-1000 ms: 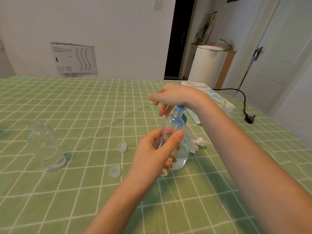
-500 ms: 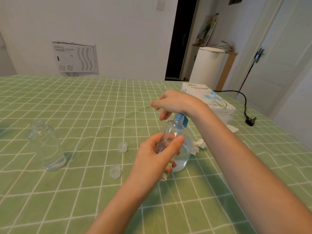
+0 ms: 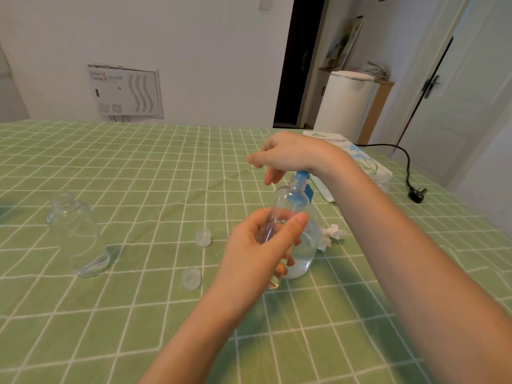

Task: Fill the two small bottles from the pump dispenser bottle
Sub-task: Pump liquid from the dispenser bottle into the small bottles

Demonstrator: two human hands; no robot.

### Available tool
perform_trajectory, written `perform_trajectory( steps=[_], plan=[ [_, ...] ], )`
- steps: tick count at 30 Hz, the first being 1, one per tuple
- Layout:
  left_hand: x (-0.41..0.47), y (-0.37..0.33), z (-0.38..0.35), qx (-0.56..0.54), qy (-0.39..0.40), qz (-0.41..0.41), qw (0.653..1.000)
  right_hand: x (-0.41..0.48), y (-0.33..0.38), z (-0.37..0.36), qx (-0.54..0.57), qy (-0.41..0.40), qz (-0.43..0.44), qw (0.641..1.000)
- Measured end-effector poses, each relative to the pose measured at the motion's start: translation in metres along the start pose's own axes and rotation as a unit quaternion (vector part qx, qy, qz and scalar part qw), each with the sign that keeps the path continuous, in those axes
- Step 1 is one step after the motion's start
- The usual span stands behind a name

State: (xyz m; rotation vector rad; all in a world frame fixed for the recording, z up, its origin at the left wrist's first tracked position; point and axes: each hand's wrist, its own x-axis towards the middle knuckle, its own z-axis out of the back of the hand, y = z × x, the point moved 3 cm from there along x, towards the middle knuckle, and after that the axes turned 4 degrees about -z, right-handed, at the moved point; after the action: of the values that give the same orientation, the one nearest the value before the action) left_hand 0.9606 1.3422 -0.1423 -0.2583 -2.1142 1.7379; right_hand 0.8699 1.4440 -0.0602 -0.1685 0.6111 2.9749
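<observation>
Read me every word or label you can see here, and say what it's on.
"OUT PAPER": top of the white tissue box, start hidden behind the right hand.
Wall panel: stickers too small to read.
Small bottle in the left hand: no label visible.

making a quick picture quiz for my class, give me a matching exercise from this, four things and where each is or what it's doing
Column A
1. left hand
2. right hand
3. lone bottle
4. paper box

Column B
a. stands uncapped on the left of the table
b. rests on the blue pump top
c. grips a small clear bottle
d. lies at the far right, beside the black cord

Pairs: 1-c, 2-b, 3-a, 4-d
</observation>
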Motion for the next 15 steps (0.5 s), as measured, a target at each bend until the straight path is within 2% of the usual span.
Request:
perform_trajectory(
  steps=[15],
  plan=[
    [-0.001, 0.005, 0.000, 0.006, -0.005, 0.008, 1.000, 0.000, -0.005, -0.012, 0.014, -0.011, -0.005, 1.000]
  ],
)
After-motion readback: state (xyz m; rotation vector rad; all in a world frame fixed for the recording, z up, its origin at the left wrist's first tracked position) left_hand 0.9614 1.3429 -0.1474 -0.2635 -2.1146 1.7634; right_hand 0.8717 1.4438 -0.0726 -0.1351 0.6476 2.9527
